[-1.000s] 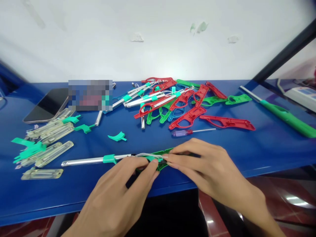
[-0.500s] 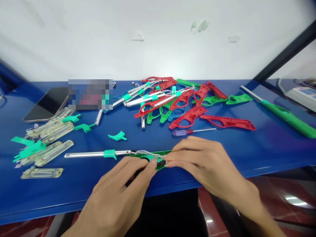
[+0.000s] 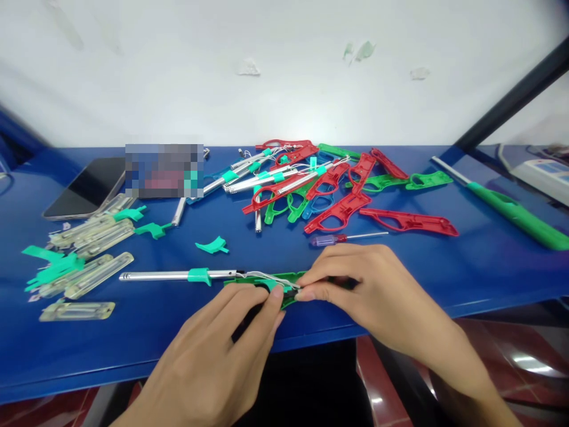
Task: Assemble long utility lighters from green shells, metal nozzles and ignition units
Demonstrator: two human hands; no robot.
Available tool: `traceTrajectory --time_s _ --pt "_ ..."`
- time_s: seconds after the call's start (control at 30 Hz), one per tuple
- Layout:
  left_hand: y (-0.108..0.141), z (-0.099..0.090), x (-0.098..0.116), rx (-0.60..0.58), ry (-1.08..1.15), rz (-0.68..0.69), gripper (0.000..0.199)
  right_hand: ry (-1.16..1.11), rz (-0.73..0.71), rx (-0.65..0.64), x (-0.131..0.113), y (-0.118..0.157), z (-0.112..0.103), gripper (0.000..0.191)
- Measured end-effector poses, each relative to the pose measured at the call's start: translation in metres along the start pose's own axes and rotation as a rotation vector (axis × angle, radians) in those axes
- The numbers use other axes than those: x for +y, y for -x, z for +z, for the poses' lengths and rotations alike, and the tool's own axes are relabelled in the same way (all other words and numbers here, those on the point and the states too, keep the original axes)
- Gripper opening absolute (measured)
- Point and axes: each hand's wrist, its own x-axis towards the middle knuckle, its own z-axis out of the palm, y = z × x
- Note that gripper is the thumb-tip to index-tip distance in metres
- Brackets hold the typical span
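Near the table's front edge, a green plastic shell (image 3: 293,279) lies between my two hands. My left hand (image 3: 226,338) grips its left part, thumb and fingers pressed at a teal piece (image 3: 269,283) inside. With thumb and forefinger my right hand (image 3: 355,284) pinches the small black part (image 3: 291,292) at the shell's right side. White wires (image 3: 267,275) run from there to a silver tube (image 3: 169,276) with a teal clip (image 3: 199,276), which extends to the left. My fingers hide much of the shell.
Clear lighter tanks (image 3: 98,275) and teal pieces (image 3: 57,267) are at left, by a phone (image 3: 86,187). Behind my hands are a screwdriver (image 3: 329,239), red shells (image 3: 409,222) and silver tubes (image 3: 258,179). A green lighter (image 3: 515,213) is at right.
My right hand's fingers have shifted slightly around the black part. The shell's left end shows a little more above my left hand. Other objects look the same.
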Motion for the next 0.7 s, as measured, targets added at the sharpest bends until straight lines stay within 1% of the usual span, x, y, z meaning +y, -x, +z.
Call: traceTrajectory --time_s 0.13,0.2,0.3,0.4,0.47,0.53,0.6,0.7 --pt "-0.005 -0.001 0.0 0.037 -0.017 0.04 0.035 0.032 0.015 -0.04 -0.004 -0.003 -0.002 0.013" --pt "-0.009 -0.003 0.001 0.066 -0.032 0.05 0.031 0.041 0.01 -0.038 -0.006 -0.002 -0.001 0.014" --pt "-0.014 -0.006 0.003 0.101 -0.083 0.06 0.028 0.05 -0.02 -0.007 -0.006 0.002 0.003 0.014" --pt "-0.017 -0.009 0.003 0.129 -0.123 0.081 0.027 0.065 -0.087 0.074 -0.004 0.009 0.011 0.011" --pt "-0.019 -0.009 0.002 0.132 -0.093 0.077 0.027 0.093 -0.117 0.139 -0.003 0.013 0.017 0.011" --pt "-0.019 -0.009 0.001 0.12 -0.05 0.056 0.027 0.132 -0.122 0.169 -0.002 0.015 0.021 0.013" --pt "-0.018 -0.008 0.001 0.096 -0.023 0.037 0.026 0.175 -0.12 0.165 -0.003 0.016 0.023 0.016" --pt "-0.016 -0.007 0.0 0.075 -0.007 0.034 0.03 0.224 -0.124 0.143 -0.006 0.016 0.024 0.021"
